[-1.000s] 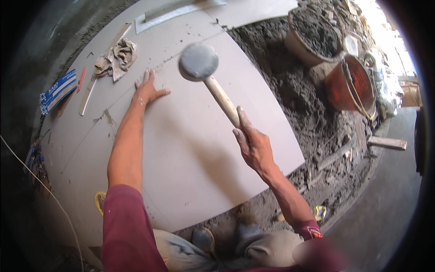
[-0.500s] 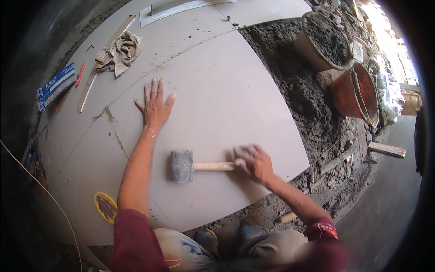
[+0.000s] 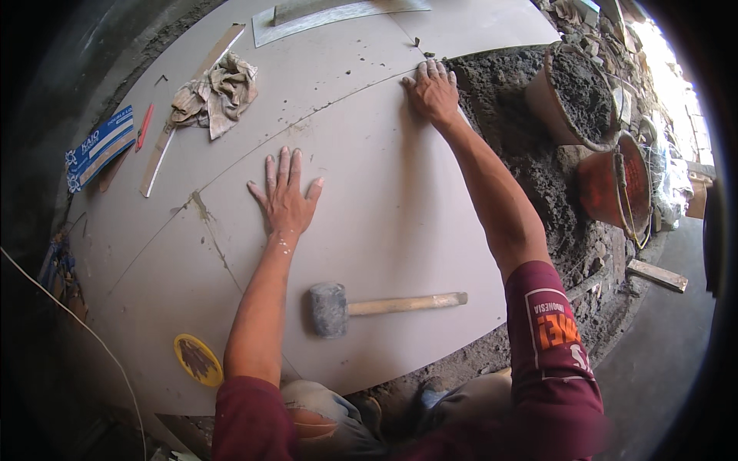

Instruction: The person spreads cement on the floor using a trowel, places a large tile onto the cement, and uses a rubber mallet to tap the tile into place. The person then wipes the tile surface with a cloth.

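My left hand (image 3: 288, 196) lies flat on a large pale floor tile (image 3: 377, 207), fingers spread, close to the joint along its far edge. At that tile's far right corner, next to the dark mortar (image 3: 507, 115), my right hand (image 3: 434, 94) rests with its fingers stretched out and holds nothing. Between my forearms and nearer to me, a rubber mallet (image 3: 329, 309) with a grey head and a wooden handle lies on the tile, touched by neither hand.
A crumpled rag (image 3: 227, 96) lies on a long straight strip (image 3: 157, 161) at left, near a blue carton (image 3: 100, 150) and a red tool (image 3: 144, 127). A metal trowel (image 3: 338, 19) lies farther off. Right: a mortar-filled bucket (image 3: 542, 96), an orange bucket (image 3: 603, 188). Near left: a yellow oval dish (image 3: 181, 357).
My right hand has let go of the mallet's handle and reached out to the tile's far right corner. The left hand stays flat on the tile. The whole view has shifted slightly.
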{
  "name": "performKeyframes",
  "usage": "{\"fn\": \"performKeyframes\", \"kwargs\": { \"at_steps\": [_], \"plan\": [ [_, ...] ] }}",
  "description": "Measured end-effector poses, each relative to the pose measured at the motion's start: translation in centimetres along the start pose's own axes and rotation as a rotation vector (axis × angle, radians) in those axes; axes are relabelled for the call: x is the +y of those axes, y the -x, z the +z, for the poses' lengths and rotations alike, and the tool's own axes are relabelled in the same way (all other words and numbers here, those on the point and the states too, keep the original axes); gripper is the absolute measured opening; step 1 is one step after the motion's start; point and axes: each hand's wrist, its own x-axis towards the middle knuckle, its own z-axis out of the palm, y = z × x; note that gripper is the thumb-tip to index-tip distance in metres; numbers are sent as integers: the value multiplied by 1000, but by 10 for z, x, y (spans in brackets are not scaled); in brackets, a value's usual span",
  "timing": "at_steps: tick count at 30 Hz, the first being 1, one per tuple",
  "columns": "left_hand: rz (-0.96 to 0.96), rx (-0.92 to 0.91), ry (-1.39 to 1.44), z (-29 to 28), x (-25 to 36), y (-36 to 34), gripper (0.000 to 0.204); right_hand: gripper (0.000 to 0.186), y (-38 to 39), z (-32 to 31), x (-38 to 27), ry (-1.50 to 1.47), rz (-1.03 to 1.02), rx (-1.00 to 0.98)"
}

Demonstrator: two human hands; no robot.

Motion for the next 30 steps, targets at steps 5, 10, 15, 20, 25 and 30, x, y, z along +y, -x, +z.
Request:
{"fn": "performKeyframes", "kwargs": {
  "at_steps": [5, 10, 15, 20, 25, 30],
  "plan": [
    [-10, -9, -18, 0, 0, 0, 75, 60, 3, -3, 1, 163, -127, 163],
    [-12, -23, -25, -4, 1, 0, 74, 57, 21, -20, -7, 125, -169, 116],
    [-27, -7, 7, -4, 1, -1, 75, 58, 23, -48, -92, -222, -135, -21],
    [-34, 16, 79, -4, -2, 0, 78, 68, -26, -20, -252, -607, -362, 63],
    [-32, 24, 143, -4, -4, 1, 78, 50, -67, 39, -353, -387, -540, 83],
    [-32, 7, 167, -3, -5, 1, 74, 29, -58, 1, -307, -361, -294, -188]
  ]
}}
